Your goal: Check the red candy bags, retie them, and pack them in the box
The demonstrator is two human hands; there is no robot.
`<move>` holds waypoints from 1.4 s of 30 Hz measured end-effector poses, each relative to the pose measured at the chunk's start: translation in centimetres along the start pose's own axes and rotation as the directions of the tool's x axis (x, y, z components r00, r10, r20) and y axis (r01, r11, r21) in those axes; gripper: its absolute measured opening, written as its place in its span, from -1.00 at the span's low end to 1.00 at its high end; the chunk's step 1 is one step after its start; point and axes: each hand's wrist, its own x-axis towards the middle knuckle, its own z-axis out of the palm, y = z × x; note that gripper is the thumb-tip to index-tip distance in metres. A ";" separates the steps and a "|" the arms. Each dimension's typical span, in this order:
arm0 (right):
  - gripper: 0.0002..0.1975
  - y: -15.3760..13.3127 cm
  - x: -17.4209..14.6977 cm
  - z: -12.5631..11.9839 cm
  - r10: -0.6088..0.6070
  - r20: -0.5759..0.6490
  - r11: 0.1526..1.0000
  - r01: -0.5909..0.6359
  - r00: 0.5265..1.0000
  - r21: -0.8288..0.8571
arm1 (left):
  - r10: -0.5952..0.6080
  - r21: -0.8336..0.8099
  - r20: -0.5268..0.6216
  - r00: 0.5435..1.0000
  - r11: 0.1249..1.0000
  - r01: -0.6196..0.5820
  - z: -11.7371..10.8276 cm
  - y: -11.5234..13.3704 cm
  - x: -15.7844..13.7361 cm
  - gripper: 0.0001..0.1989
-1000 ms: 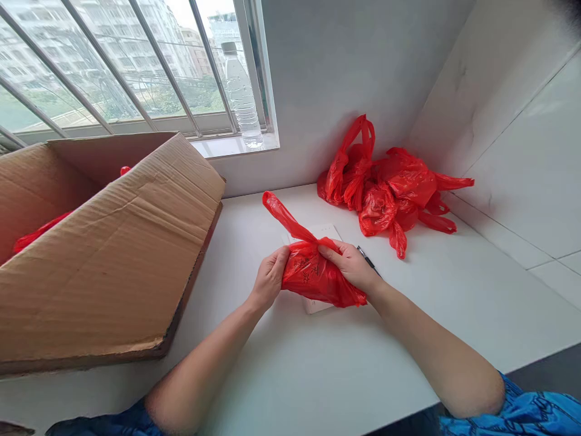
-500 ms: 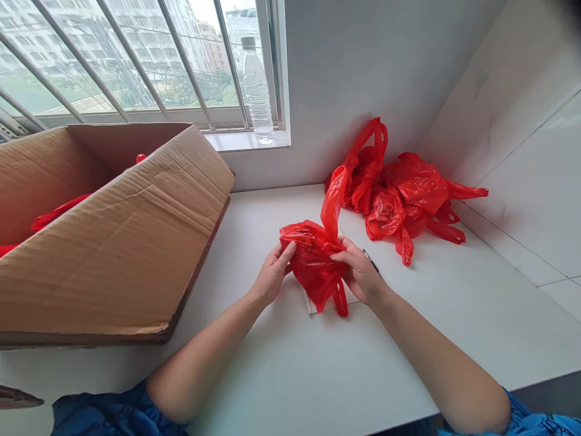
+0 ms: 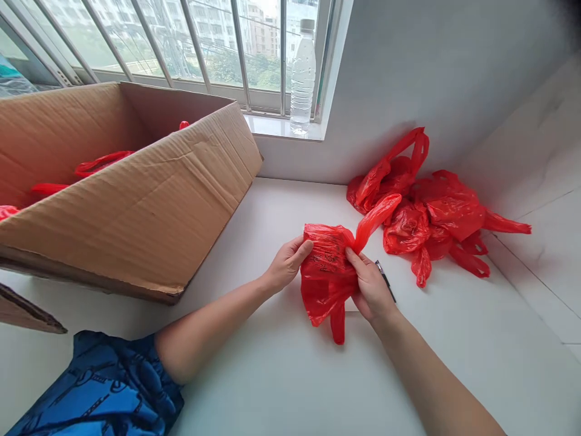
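The bag (image 3: 327, 269) is held over the tabletop (image 3: 281, 375), directly between the two hands. The left hand (image 3: 293, 260) pinches its left edge, thumb on top; the right hand (image 3: 370, 281) grips the gathered neck, thumb pressed there. The body runs longest away from the person, one handle slanting up right toward the pile (image 3: 449, 209), the other hanging down. The pen (image 3: 385, 281) lies just beside the right hand; the box (image 3: 154, 212) stands left, nearer the left hand.
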 end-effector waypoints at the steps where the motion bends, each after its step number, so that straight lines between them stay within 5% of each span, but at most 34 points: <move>1: -0.57 0.1 0.0 0.1 0.007 -0.004 1.000 -0.007 1.000 0.003 | -0.006 -0.023 0.002 1.000 1.000 0.006 0.0 0.0 -0.1 -0.48; 8: -0.62 0.0 -0.3 0.4 -0.020 0.018 1.000 0.021 1.000 -0.021 | -0.041 -0.091 0.001 0.999 0.995 0.041 0.0 0.2 -0.2 -0.51; 13: -0.53 -1.4 -1.0 0.1 -0.181 0.098 0.981 0.187 0.979 -0.058 | -0.225 -0.197 -0.001 0.974 0.955 0.221 -0.5 0.6 0.0 -0.53; 19: -0.69 -2.3 -0.5 -0.8 -0.159 0.154 0.943 0.196 0.975 -0.267 | -0.278 -0.230 0.045 0.960 0.932 0.281 -0.6 0.5 0.2 -0.64; 23: -0.78 -2.7 -0.3 -1.2 -0.329 0.055 0.891 0.329 0.943 -0.311 | -0.275 -0.157 -0.015 0.961 0.950 0.269 -1.0 0.1 0.5 -0.35; 26: -0.80 -3.3 -0.1 -1.9 -0.523 -0.037 0.756 0.442 0.852 -0.483 | -0.211 -0.092 -0.076 0.975 0.975 0.204 -1.5 -0.1 0.8 -0.21; 28: -0.81 -3.5 0.0 -2.3 -0.598 0.040 0.590 0.474 0.800 -0.654 | -0.165 -0.024 -0.099 0.981 0.986 0.164 -1.7 -0.2 0.9 -0.27; 31: -0.78 -3.4 0.4 -2.8 -0.578 0.201 0.350 0.463 0.791 -0.814 | -0.084 0.128 -0.156 0.984 0.986 0.105 -1.9 -0.2 1.1 -0.46; 34: -0.78 -2.7 0.5 -2.6 -0.561 0.258 0.269 0.468 0.786 -0.842 | 0.039 0.288 -0.248 0.968 0.957 0.035 -2.0 0.0 1.1 -0.78; 40: -0.79 -3.2 0.0 -2.0 -0.674 0.368 0.037 0.528 0.640 -0.848 | 0.120 0.346 -0.222 0.968 0.938 -0.037 -2.1 0.1 0.9 -0.65; 42: -0.78 -3.6 -0.4 -2.1 -0.682 0.335 0.007 0.463 0.650 -0.886 | 0.066 0.445 -0.162 0.985 0.896 0.013 -2.2 -0.2 0.8 -0.51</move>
